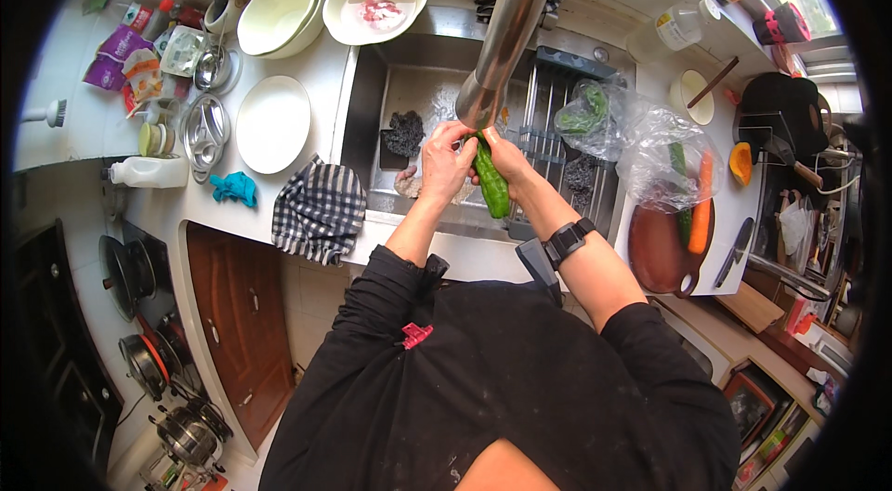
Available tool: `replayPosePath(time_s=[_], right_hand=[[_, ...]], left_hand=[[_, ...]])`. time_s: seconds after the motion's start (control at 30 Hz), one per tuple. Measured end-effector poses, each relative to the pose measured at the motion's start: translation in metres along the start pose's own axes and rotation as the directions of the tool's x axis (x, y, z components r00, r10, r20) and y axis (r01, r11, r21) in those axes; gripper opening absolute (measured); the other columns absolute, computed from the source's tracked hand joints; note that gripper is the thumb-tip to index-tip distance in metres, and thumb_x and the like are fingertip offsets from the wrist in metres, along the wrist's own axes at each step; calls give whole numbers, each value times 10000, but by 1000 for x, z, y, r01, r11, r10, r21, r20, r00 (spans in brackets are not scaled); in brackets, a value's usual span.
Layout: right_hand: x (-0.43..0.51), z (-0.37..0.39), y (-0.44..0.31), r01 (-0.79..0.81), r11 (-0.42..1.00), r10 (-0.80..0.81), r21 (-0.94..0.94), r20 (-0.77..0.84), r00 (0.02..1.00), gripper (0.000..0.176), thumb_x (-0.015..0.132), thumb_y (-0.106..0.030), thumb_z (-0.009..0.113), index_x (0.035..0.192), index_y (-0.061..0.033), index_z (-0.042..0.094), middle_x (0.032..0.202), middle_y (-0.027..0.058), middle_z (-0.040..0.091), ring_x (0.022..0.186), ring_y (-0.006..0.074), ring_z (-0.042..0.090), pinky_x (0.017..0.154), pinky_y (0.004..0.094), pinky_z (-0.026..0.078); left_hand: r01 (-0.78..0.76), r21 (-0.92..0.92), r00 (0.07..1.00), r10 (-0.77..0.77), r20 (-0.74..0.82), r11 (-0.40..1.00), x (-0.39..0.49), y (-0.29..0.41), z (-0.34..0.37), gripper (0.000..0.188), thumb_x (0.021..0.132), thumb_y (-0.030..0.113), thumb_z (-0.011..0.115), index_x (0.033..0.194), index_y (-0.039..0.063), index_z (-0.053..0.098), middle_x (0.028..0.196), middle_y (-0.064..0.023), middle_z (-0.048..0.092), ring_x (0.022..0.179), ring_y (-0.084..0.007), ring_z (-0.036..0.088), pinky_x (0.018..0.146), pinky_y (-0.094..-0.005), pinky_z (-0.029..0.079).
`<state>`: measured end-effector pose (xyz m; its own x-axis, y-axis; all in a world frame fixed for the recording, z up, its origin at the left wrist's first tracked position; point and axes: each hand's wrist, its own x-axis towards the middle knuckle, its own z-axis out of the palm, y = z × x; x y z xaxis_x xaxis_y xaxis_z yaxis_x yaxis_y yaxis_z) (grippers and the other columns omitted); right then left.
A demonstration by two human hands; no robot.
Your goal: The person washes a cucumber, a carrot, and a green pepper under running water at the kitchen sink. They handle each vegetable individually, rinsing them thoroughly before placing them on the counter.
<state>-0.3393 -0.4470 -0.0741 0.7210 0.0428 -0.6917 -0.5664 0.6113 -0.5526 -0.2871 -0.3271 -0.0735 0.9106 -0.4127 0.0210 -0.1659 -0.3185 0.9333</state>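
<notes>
A long green pepper (492,183) hangs between my two hands above the stainless steel sink (474,219), its upper end under the mouth of the metal faucet (481,97). My left hand (447,160) has its fingertips at the pepper's upper end. Around that same end, from the other side, my right hand (505,160) grips the pepper. Dark mesh scrubbers (405,134) lie in the sink to the left. Beside my left wrist, a pale knobbly thing is partly hidden. A clear plastic bag (592,111) with green vegetables rests on the rack at the right.
Right of the sink, a carrot (700,205) and a cucumber, partly under plastic, lie on a brown cutting board (651,247), with a knife (735,253) beside it. To the left are a white plate (273,124), a checked cloth (319,211) and a bowl (341,10) holding pinkish pieces in liquid.
</notes>
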Motion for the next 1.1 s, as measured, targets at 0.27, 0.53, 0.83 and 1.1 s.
replayPosePath(time_s=[0.27, 0.53, 0.83, 1.1], right_hand=[[-5, -3, 2, -64, 990, 64, 125, 3, 998, 523, 958, -544, 312, 1012, -65, 516, 749, 79, 546, 568, 178, 546, 488, 295, 485], [-2, -8, -3, 161, 985, -162, -58, -13, 987, 318, 964, -289, 449, 1163, -55, 532, 860, 58, 586, 624, 132, 542, 518, 258, 461], [-8, -7, 3, 129, 982, -146, -142, -121, 982, 292, 929, -209, 532, 1143, -13, 568, 893, 34, 595, 711, 70, 515, 589, 226, 421], [-5, -8, 5, 284, 892, -369, -350, -203, 907, 393, 849, -161, 660, 1166, -26, 471, 925, 36, 565, 764, 85, 511, 635, 241, 421]], left_hand=[[-270, 363, 954, 198, 224, 892, 7, 12, -23, 186, 758, 200, 699, 887, 70, 670, 886, -81, 579, 897, -250, 587, 743, -324, 485], [230, 78, 970, -235, 61, 970, -1, -7, -20, 301, 820, 211, 697, 1031, 9, 625, 1018, -75, 647, 811, -159, 650, 692, -289, 526], [-84, 184, 989, 59, 137, 979, 7, -13, -16, 242, 850, 146, 638, 1047, 10, 603, 830, -137, 655, 713, -208, 653, 633, -292, 497], [38, -9, 984, -36, 176, 999, 3, -19, -7, 155, 848, 67, 582, 983, -8, 576, 818, -123, 643, 716, -211, 649, 646, -285, 513]])
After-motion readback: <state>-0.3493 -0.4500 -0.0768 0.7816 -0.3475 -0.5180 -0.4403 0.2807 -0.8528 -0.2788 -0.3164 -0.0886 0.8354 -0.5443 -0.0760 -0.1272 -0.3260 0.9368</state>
